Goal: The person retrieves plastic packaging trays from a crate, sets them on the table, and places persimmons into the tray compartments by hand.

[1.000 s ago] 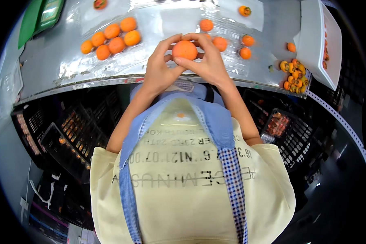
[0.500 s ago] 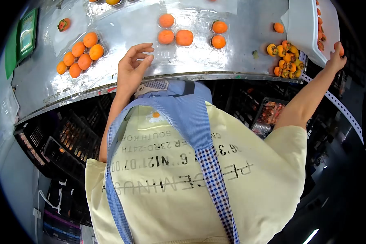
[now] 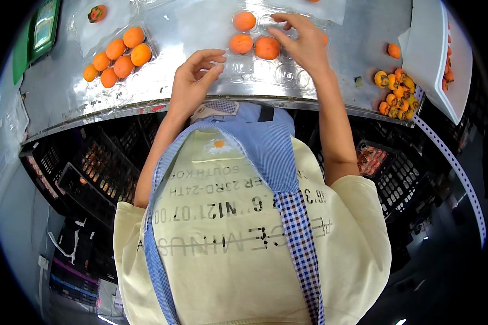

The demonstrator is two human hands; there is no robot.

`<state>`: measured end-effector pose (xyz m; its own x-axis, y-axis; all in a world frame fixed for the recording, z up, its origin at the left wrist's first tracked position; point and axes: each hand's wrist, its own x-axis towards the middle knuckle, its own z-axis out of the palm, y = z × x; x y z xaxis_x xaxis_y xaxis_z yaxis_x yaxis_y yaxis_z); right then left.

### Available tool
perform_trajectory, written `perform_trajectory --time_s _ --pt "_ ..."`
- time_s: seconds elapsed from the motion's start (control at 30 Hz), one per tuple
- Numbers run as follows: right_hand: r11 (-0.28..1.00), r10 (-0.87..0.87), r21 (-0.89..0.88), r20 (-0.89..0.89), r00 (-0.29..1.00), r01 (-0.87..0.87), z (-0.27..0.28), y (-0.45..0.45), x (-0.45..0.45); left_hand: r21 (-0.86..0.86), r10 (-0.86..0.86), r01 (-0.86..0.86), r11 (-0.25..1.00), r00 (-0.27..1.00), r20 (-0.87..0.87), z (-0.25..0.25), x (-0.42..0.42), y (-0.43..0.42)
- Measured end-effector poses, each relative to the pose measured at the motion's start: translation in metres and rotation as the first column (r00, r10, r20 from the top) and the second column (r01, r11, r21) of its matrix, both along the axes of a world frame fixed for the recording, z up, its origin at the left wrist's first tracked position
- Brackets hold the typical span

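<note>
My left hand [image 3: 198, 76] hovers over the near edge of the metal table, left of a clear plastic tray [image 3: 238, 67]. Its fingers are loosely curled, with a gap to the thumb and nothing in it. Over that tray reaches my right hand [image 3: 303, 46], its thumb and forefinger apart above a bare cell; no fruit shows between them. Beside the right thumb sits a persimmon [image 3: 267, 48] in the tray. Two more, an upper persimmon [image 3: 244, 21] and a lower persimmon [image 3: 241, 44], lie to its left. Orange fruit shows partly behind the right hand.
At left, a filled tray of persimmons [image 3: 123, 66] lies near a single persimmon [image 3: 97, 13] with its calyx up. A white box [image 3: 436, 54] of persimmons stands at right, by a pile of small persimmons [image 3: 398, 92]. Black crates [image 3: 100, 168] sit below the table.
My right hand has swung left from the white box, where it had a persimmon at its fingertips, to over the middle tray. The whole view has shifted slightly; my left hand keeps its pose.
</note>
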<state>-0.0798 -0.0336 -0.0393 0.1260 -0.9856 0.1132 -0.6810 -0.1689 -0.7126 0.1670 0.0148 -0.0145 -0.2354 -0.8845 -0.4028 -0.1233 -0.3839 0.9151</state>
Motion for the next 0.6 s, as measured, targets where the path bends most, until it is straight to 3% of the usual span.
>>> perform_trajectory --time_s 0.17,0.27,0.47,0.57,0.6 --pt "0.995 0.065 -0.069 -0.157 0.985 -0.077 -0.008 -0.013 0.03 -0.023 -0.012 0.012 1.0 1.0 -0.013 -0.007 0.004 -0.001" --pt "0.982 0.154 -0.05 -0.337 0.929 -0.181 -0.011 -0.022 0.041 -0.019 -0.026 0.025 0.999 0.999 -0.031 -0.01 0.007 -0.003" --pt "0.967 0.239 0.036 -0.463 0.853 -0.251 -0.013 -0.035 0.05 -0.016 -0.011 0.01 1.0 0.998 -0.06 -0.012 0.01 -0.007" --pt "0.979 0.197 0.112 -0.342 0.919 -0.169 -0.015 -0.033 0.045 -0.017 -0.019 0.018 1.0 0.998 -0.061 -0.013 0.012 -0.008" --pt "0.965 0.144 0.235 -0.121 0.982 -0.112 -0.01 -0.032 0.042 -0.018 -0.023 0.022 1.0 0.998 -0.062 -0.011 0.011 -0.01"
